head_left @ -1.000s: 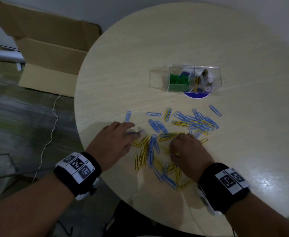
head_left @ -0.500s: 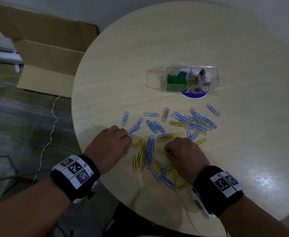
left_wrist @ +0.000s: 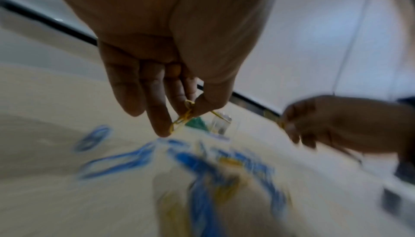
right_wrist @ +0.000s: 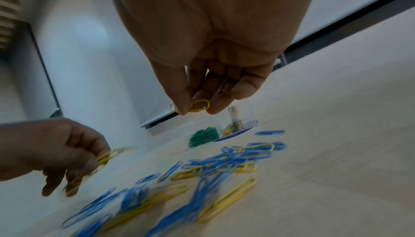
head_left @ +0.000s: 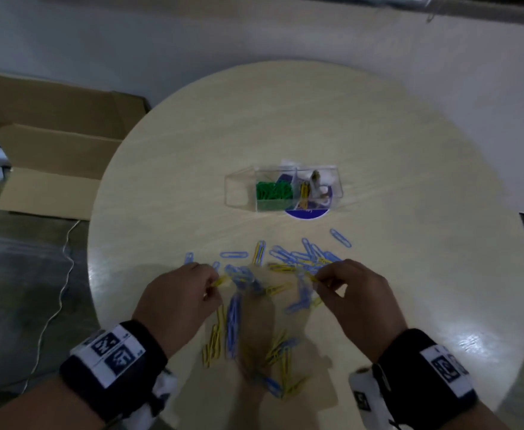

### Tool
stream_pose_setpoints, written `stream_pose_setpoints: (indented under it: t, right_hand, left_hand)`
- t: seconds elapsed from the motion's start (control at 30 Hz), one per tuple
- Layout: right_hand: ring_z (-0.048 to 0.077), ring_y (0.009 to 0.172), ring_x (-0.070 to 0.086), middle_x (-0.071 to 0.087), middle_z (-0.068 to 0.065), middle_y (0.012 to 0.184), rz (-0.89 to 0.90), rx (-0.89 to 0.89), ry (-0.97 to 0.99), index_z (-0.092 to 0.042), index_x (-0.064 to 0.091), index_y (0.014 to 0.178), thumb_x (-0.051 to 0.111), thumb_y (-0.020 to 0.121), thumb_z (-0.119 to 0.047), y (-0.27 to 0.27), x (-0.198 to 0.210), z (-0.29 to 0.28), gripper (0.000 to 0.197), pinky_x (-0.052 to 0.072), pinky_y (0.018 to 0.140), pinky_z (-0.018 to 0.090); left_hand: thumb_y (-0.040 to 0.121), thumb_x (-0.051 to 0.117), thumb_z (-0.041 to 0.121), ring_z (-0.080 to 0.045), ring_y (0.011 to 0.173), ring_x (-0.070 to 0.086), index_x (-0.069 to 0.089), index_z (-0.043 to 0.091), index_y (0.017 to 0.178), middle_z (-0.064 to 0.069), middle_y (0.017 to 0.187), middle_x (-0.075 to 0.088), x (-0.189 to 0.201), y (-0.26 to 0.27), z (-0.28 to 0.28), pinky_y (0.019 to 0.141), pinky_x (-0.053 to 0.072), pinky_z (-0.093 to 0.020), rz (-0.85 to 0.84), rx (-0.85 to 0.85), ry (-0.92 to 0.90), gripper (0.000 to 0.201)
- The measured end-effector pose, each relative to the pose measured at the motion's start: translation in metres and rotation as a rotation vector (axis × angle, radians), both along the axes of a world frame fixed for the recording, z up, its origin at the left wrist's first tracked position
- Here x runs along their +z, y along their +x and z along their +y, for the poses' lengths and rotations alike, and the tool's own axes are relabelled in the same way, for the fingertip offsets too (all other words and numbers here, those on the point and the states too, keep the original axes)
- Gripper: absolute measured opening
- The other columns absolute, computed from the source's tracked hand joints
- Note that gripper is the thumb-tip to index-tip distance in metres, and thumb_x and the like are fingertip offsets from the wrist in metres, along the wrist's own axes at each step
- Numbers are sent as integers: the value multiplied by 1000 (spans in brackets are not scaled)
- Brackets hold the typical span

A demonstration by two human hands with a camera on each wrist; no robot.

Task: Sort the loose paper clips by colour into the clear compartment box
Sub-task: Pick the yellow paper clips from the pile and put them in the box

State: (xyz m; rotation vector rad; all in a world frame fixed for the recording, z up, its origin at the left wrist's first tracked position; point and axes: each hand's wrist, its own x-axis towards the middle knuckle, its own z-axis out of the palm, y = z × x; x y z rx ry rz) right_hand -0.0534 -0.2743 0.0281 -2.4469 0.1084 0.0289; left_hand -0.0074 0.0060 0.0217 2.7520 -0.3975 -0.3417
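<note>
Round and pale, the wooden table (head_left: 378, 135) carried the clear compartment box (head_left: 282, 187) at its centre, long axis left to right, far beyond both hands. Blue and yellow loose paper clips (head_left: 232, 318) lay scattered nearer. The right hand (head_left: 357, 293), slightly nearer the box, and the left hand (head_left: 177, 296) each pinched yellow clips (right_wrist: 199, 106).

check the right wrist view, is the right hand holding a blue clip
No, the right hand pinches a yellow clip between thumb and fingers; the blue clips lie on the table.

A round pale wood table (head_left: 409, 150) carries a clear box (head_left: 239, 193) near its middle, set partly on a blue disc (head_left: 307, 214). Blue clips (head_left: 340, 237) and yellow clips (head_left: 212, 346) lie scattered, some overlapping, on the near side.
</note>
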Motion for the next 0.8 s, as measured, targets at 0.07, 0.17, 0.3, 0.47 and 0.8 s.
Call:
stream_pose_setpoints:
  t: [0.07, 0.17, 0.3, 0.47, 0.8]
  right_hand:
    - [1, 66, 59, 62, -13, 71, -29, -65, 17, -29, 67, 77, 79, 70, -11, 5, 2, -14, 22, 48, 66, 25]
    - [4, 69, 60, 64, -11, 71, -51, -138, 50, -27, 68, 75, 79, 70, -10, 14, 3, -33, 21, 46, 64, 18]
    - [3, 74, 61, 65, -11, 73, -61, -170, 54, -26, 69, 77, 79, 72, -11, 23, 1, -51, 19, 42, 62, 10]
    - [3, 74, 61, 66, -9, 72, -84, -208, 87, -25, 69, 76, 78, 74, -13, 32, 2, -66, 15, 43, 61, 12]
    - [1, 70, 61, 68, -10, 72, -23, -216, 81, -27, 69, 77, 76, 77, -21, 71, 10, -70, 9, 44, 61, 12]
  left_hand:
    - [71, 67, 36, -18, 72, 66, 67, 27, 82, 5, 76, 68, 15, 23, -26, 68, 53, -33, 25, 139, -200, 14]
    - [74, 74, 25, -10, 70, 67, 69, 26, 81, 9, 73, 70, 28, 68, -74, 73, 54, -31, 50, 254, -410, 9]
    - [72, 69, 27, -12, 72, 68, 71, 23, 81, 6, 72, 71, 31, 115, -129, 73, 54, -31, 25, 255, -489, 10]
    - [77, 69, 25, -23, 85, 68, 73, 19, 91, -2, 85, 74, 25, 139, -167, 78, 54, -36, 3, 220, -397, 15]
    - [92, 52, 23, -20, 81, 71, 65, 21, 116, 0, 112, 67, 0, 136, -162, 76, 59, -40, -34, 361, -632, 26]
